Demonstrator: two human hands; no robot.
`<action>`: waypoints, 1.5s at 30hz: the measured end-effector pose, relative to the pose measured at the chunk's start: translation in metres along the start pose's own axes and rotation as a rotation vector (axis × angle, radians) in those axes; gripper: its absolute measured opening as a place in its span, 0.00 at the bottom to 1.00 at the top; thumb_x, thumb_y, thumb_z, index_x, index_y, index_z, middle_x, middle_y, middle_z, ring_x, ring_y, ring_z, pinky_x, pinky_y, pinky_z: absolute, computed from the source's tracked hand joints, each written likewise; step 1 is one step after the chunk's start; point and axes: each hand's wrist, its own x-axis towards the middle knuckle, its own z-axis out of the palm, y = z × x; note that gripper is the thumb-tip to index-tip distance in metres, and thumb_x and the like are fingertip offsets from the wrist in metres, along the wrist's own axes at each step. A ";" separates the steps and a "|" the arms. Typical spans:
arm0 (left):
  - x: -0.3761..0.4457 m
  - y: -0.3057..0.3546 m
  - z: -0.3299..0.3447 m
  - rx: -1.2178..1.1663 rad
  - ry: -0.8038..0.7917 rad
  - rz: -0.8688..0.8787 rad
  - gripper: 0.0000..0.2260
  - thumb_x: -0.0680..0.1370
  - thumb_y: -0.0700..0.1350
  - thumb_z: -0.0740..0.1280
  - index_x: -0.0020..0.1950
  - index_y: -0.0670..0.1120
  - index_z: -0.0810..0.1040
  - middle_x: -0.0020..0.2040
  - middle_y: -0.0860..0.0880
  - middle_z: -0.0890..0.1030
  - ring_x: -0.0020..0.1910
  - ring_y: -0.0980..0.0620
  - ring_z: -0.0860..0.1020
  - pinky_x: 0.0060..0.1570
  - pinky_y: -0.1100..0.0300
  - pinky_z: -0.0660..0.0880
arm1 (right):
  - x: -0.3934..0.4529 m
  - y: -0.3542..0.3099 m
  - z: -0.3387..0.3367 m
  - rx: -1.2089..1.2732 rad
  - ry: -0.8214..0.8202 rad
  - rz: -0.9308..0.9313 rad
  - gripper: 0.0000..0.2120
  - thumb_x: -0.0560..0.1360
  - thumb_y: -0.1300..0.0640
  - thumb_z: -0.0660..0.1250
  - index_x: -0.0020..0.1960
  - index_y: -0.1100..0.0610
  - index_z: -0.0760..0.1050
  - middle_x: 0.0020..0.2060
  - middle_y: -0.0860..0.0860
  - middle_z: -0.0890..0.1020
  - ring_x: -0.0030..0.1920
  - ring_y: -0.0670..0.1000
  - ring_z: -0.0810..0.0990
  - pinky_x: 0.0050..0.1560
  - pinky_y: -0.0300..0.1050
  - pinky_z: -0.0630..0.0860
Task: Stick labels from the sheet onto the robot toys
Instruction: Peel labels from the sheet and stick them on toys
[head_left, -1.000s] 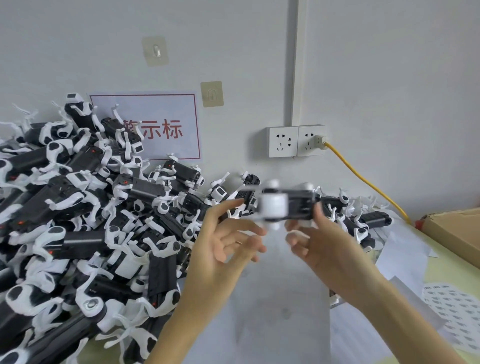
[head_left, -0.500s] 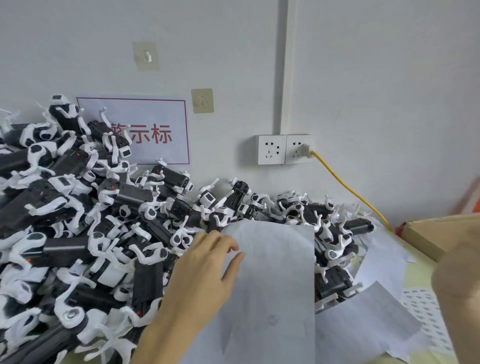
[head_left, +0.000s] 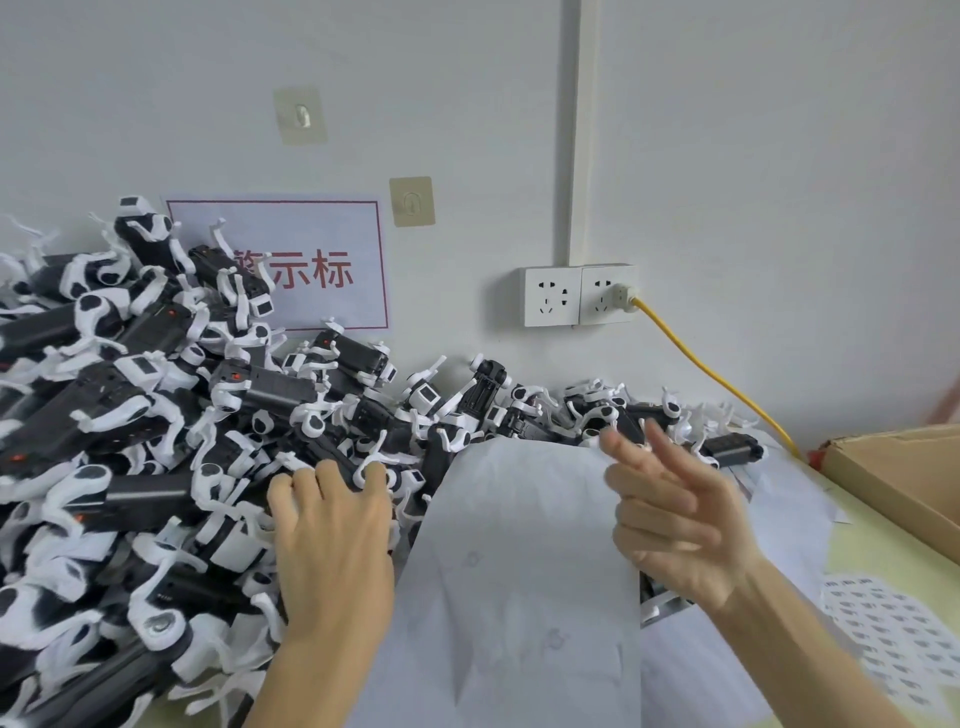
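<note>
- Change from half a second ago: right hand (head_left: 680, 525), then only a blur at the right edge, is now in full view above the white sheet (head_left: 519, 571), fingers loosely spread, holding nothing.
- Left hand (head_left: 332, 535) has shifted off the sheet's edge onto the heap of robot toys (head_left: 156, 441); palm down, fingertips (head_left: 375, 474) curl over one black-and-white toy, whether gripping it I cannot tell.
- One second ago both hands held a toy up; neither holds one up now.
- Counts: hands, two; toys, too many and too tangled to count, piled left to centre against the wall.
- Label sheet (head_left: 893, 644): one, flat on the table at lower right, well apart from both hands.
- Wall sockets (head_left: 579, 294): two, side by side; yellow cable (head_left: 711, 371) plugged into the right one.
- Cardboard box (head_left: 898, 478): one, at right edge.
</note>
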 end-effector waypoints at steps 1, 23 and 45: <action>0.002 -0.002 0.002 -0.077 0.050 0.008 0.18 0.65 0.33 0.77 0.52 0.46 0.82 0.43 0.42 0.76 0.46 0.38 0.75 0.60 0.42 0.66 | 0.005 0.003 -0.002 0.028 0.012 0.043 0.18 0.88 0.52 0.57 0.67 0.65 0.74 0.32 0.50 0.70 0.24 0.46 0.66 0.26 0.37 0.61; -0.004 0.038 -0.011 -1.924 0.246 -0.007 0.10 0.77 0.38 0.75 0.55 0.50 0.84 0.58 0.47 0.87 0.63 0.47 0.84 0.53 0.64 0.80 | 0.019 0.056 0.022 -1.049 0.306 -0.081 0.29 0.80 0.59 0.73 0.77 0.43 0.69 0.62 0.58 0.84 0.63 0.64 0.83 0.68 0.69 0.75; 0.004 0.026 -0.010 -1.410 0.264 0.310 0.21 0.74 0.52 0.78 0.64 0.52 0.76 0.73 0.53 0.76 0.76 0.48 0.71 0.71 0.62 0.67 | 0.015 0.047 0.021 -1.165 0.552 -0.416 0.10 0.81 0.50 0.66 0.57 0.49 0.84 0.42 0.53 0.85 0.43 0.50 0.81 0.45 0.38 0.76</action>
